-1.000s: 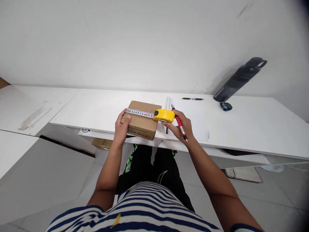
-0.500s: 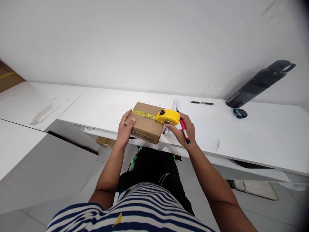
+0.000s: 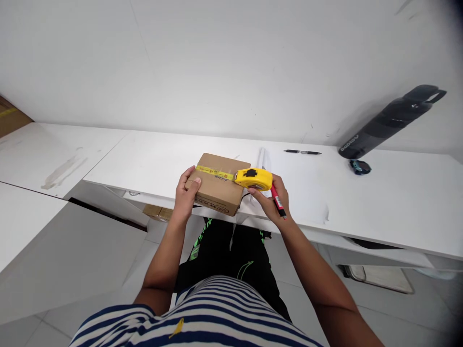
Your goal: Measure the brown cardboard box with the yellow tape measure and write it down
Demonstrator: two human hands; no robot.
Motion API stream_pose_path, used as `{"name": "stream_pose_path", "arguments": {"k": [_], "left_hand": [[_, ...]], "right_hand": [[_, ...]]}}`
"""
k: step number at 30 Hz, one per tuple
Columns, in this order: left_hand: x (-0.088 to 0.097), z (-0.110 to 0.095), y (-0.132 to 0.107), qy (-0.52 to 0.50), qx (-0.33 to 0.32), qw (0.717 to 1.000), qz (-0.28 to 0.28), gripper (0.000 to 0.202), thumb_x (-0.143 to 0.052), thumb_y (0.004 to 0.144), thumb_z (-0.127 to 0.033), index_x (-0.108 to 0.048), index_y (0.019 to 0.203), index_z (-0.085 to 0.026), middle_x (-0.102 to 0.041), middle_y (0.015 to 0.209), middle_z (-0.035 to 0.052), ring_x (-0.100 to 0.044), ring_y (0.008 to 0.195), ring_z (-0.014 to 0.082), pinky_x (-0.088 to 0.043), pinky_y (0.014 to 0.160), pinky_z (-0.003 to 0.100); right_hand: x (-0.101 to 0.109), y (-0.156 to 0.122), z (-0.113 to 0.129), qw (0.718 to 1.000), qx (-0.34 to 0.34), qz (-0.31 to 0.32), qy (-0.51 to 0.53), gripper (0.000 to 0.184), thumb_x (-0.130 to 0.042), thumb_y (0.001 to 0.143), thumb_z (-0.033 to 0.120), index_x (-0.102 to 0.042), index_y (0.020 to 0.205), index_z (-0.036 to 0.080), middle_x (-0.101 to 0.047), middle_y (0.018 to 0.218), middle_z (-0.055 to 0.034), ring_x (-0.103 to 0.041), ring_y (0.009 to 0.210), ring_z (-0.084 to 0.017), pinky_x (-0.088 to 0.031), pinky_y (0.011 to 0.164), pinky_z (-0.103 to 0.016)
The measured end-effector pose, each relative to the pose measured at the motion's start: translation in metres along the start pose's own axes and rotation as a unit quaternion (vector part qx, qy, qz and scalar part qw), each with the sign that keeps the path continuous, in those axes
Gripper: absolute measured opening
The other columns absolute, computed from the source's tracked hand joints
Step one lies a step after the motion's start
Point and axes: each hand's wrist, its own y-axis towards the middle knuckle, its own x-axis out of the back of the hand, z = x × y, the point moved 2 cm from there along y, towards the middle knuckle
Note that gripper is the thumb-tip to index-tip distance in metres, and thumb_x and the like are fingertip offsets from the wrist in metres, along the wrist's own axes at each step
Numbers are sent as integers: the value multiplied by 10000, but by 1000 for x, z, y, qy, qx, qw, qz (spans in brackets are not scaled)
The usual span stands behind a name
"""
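My left hand (image 3: pixel 186 193) grips the left end of a small brown cardboard box (image 3: pixel 220 190), thumb on top and fingers around the far side. A yellow strip with red print runs across the box's top, beside some blue handwriting. In my right hand (image 3: pixel 273 200) is a yellow tape measure (image 3: pixel 253 178) with a black button, its front end at the box's right edge. I cannot tell whether its blade is out. A red and black pen (image 3: pixel 278 201) is tucked in the same hand, its far end hidden. The box is held over the front edge of the white desk (image 3: pixel 152 154).
White paper (image 3: pixel 307 193) lies right of my right hand, with a black pen (image 3: pixel 302 152) behind it. A dark bottle (image 3: pixel 387 124) stands at the back right, a small dark blue object (image 3: pixel 360 167) before it. Another cardboard box (image 3: pixel 12 117) is at the far left.
The tape measure has tilted in my right hand and moved slightly right and down, showing more of its button side. The pen's tip is now hidden. The box has barely shifted.
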Motion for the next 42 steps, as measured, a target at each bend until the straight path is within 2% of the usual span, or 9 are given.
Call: {"name": "stream_pose_path", "arguments": {"k": [6, 12, 15, 18, 22, 27, 33, 37, 42], "left_hand": [[-2, 1, 0, -2, -7, 1000, -17, 602, -751, 818, -528, -675, 1338, -236, -689, 1341, 102, -641, 1217, 279, -537, 1030, 399], [-1, 0, -8, 23, -35, 999, -33, 556, -710, 876, -491, -653, 1379, -261, -618, 1466, 92, -564, 1366, 281, -466, 1158, 428], [0, -2, -21, 84, -119, 985, -92, 423, -655, 927, -433, -694, 1308, -254, -575, 1506, 94, -524, 1411, 254, -402, 1215, 437], [3, -4, -30, 172, -226, 940, -188, 294, -550, 989, -368, -755, 1142, -222, -557, 1513, 103, -438, 1480, 242, -324, 1257, 459], [12, -3, -20, 211, -245, 913, -249, 317, -478, 1023, -354, -740, 1129, -211, -611, 1453, 113, -448, 1466, 218, -333, 1241, 441], [21, -3, -7, 280, -224, 907, -221, 385, -406, 1047, -407, -723, 1167, -226, -697, 1353, 104, -538, 1372, 236, -227, 1254, 509], [29, -4, -13, 346, -212, 893, -193, 410, -444, 1023, -467, -688, 1262, -240, -643, 1438, 114, -516, 1392, 259, -170, 1253, 516], [32, -6, -13, 349, -207, 895, -186, 403, -545, 979, -505, -685, 1273, -268, -633, 1449, 112, -494, 1400, 294, -139, 1252, 560], [25, -7, -8, 333, -222, 898, -183, 392, -653, 925, -492, -694, 1256, -287, -636, 1437, 117, -490, 1394, 322, -146, 1241, 609]], "right_hand": [[-2, -4, -8, 999, -37, 1, 34, 640, -824, 698, 627, -625, 1149, 218, -757, 1115, -94, -724, 998, -271, -589, 848, -416], [-3, -5, -7, 997, -67, 1, 39, 598, -824, 686, 604, -644, 1105, 217, -769, 1055, -81, -718, 951, -271, -579, 816, -413], [-6, -9, -10, 995, -83, -33, 44, 564, -817, 697, 588, -652, 1084, 213, -767, 1033, -70, -706, 947, -261, -561, 836, -401], [-14, -13, -12, 993, -101, -51, 30, 501, -786, 737, 573, -656, 1063, 215, -754, 987, -46, -682, 898, -229, -538, 800, -357], [-31, -10, -16, 993, -119, -1, -15, 420, -744, 766, 594, -635, 924, 221, -676, 765, 15, -607, 703, -174, -468, 670, -295], [-50, 11, -24, 985, -77, 44, -145, 434, -588, 875, 648, -596, 944, 220, -647, 731, 4, -576, 669, -177, -370, 622, -281], [-76, 22, -33, 902, -21, 134, -410, 502, -461, 980, 623, -627, 1070, 158, -725, 873, -134, -633, 853, -278, -329, 717, -338], [-84, 18, -29, 881, -20, 160, -445, 547, -385, 1018, 617, -615, 1141, 135, -731, 1020, -180, -629, 997, -317, -349, 793, -369], [-78, 14, -20, 882, -13, 192, -430, 625, -361, 1014, 648, -573, 1285, 126, -704, 1181, -190, -621, 1081, -337, -383, 834, -397]]}}
